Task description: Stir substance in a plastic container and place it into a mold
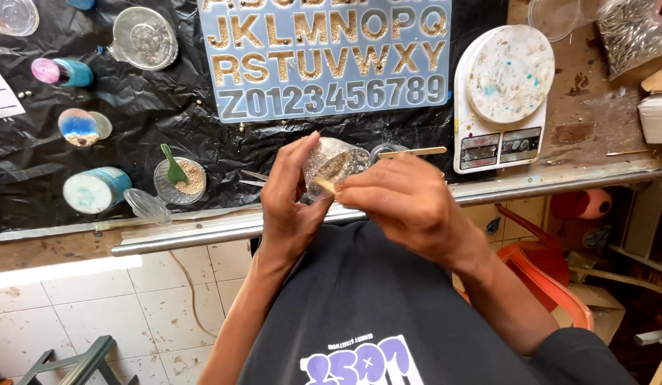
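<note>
My left hand [288, 192] holds a small clear plastic cup [334, 162] tilted on its side, with glittery gold grains inside. My right hand [406, 203] grips a short wooden stick [324, 187] whose end sits at the cup's mouth. Both hands are close to my chest, just in front of the table's metal edge [202, 232]. Beyond them lies a pale blue silicone letter-and-number mould [331, 100] with gold filling in many of its cavities.
A white scale [498, 142] carries a speckled round disc [510, 71]. A wooden stick [413, 151] rests on a clear cup. On the black sheet [131, 100] stand a cup of grains with a green spoon [180, 178], several small jars and lids. An orange chair [552, 274] stands below right.
</note>
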